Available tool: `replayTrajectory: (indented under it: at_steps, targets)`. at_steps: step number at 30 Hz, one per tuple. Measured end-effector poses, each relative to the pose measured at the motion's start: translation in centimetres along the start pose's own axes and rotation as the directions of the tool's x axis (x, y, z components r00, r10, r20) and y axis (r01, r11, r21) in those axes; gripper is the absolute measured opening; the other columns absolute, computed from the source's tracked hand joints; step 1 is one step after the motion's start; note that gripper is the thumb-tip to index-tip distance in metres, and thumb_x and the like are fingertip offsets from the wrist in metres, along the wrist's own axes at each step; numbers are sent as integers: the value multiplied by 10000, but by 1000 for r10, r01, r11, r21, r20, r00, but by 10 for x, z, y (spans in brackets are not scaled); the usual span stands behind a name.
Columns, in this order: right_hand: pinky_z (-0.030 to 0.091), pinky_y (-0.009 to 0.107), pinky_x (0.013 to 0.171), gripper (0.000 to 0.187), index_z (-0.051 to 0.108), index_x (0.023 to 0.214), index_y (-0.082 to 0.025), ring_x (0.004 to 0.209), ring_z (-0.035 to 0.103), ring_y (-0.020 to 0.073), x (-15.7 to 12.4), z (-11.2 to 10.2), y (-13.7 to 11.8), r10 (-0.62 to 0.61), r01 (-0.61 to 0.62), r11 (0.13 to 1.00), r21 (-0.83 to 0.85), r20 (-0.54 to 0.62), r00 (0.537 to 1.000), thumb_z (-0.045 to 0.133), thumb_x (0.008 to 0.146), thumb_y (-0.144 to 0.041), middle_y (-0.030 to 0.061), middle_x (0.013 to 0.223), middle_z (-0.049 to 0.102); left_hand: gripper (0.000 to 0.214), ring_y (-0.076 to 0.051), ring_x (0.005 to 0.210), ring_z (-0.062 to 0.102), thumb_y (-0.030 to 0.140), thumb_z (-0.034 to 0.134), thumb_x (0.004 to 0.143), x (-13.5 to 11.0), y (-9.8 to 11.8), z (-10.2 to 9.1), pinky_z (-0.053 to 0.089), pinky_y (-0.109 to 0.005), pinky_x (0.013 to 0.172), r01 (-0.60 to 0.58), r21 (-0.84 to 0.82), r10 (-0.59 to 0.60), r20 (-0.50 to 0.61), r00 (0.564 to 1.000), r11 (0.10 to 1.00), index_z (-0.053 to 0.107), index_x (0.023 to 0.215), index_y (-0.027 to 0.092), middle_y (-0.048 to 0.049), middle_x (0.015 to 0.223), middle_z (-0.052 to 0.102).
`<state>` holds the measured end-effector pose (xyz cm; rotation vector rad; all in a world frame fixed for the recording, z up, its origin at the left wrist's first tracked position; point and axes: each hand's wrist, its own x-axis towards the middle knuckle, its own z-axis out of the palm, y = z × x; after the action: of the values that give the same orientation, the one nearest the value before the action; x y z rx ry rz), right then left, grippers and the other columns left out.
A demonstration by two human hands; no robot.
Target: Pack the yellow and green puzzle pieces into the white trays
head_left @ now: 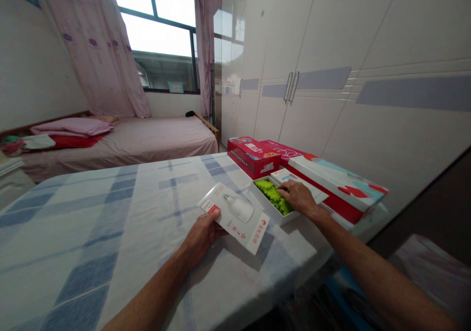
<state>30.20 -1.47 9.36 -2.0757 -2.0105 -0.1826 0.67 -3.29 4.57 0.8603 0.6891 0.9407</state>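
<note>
My left hand [204, 235] grips the left edge of a white light bulb box [235, 215], thumb on top, and holds it tilted above the table. A bulb picture and red print show on the box face. To the right, an open white box [263, 204] holds bright green crumpled material [271, 196]. My right hand [297, 196] reaches over the far right rim of this box, with its fingers bent and closed on the green material. The fingertips are partly hidden. Under and behind my right hand lies a white printed carton or lid [312, 189].
A red box [253, 156] and a long red, white and pale blue box [336, 186] stand at the table's back right. The table has a blue-checked cloth [91, 218]. Beyond are a bed [158, 137] and a white wardrobe [324, 36].
</note>
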Motion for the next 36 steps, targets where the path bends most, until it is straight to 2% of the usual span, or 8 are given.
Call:
replayTrajectory:
  at_steps: [2,7,12,18,23,28,33,36]
  targets:
    - [424,269,728,280,710,938,-206,882,624,185,0,0,0,-13,13,999,34,-17,1000,469,881,-338,58,979,697,302,-265,890,671,300,560,836,0,0,0,537,-371,785,-2,-2,2,2,1000,1000,605,1046,88,-153,1017,695]
    - [429,274,797,311,682,980,-181,930,602,179,-8,0,-2,28,0,992,124,-222,975,426,905,-340,61,1038,670,273,-261,889,667,292,552,840,0,0,-2,535,-375,789,-19,-35,19,4,1000,999,616,1012,91,-144,999,699]
    - [420,318,874,314,684,1022,-165,997,577,211,-16,7,1,-79,84,995,55,-80,994,427,897,-294,86,1042,669,271,-253,887,665,302,563,837,2,-1,-4,531,-374,798,-35,-57,36,16,999,998,621,1008,100,-136,1004,697]
    - [395,357,957,374,639,1112,-150,1107,526,217,-8,9,-4,-108,131,985,114,-190,976,372,927,-335,103,1168,625,280,-256,881,664,306,559,840,1,-1,-4,529,-377,788,-30,-56,31,28,999,998,621,1014,95,-142,1003,695]
    - [419,381,946,387,635,1115,-174,1104,547,219,3,17,-15,-268,277,952,129,-82,960,344,938,-359,97,1163,636,270,-256,886,663,304,572,832,1,-1,-3,527,-374,787,-22,-67,22,5,1000,998,622,1006,104,-138,1002,696]
    - [401,403,995,391,626,1119,-162,1115,555,219,2,15,-16,-150,200,937,287,-187,971,325,920,-312,103,1173,633,280,-263,899,660,312,571,830,2,-1,-3,519,-395,813,-23,-85,25,17,1000,996,623,1013,106,-140,1011,694]
    - [401,418,1003,432,546,1243,-192,1168,526,223,-35,-8,-48,-175,263,867,423,-236,956,379,912,-414,94,1261,582,293,-263,910,657,320,568,839,1,-2,-3,513,-400,832,-31,-66,32,5,999,997,624,1030,105,-145,1031,689]
    - [341,446,1056,675,421,1365,-162,1285,415,261,-65,-10,-83,-307,340,870,357,-147,940,530,815,-538,137,1392,460,313,-271,953,644,339,563,849,0,-1,-2,509,-390,838,-53,-43,55,42,998,998,625,1044,103,-152,1074,675]
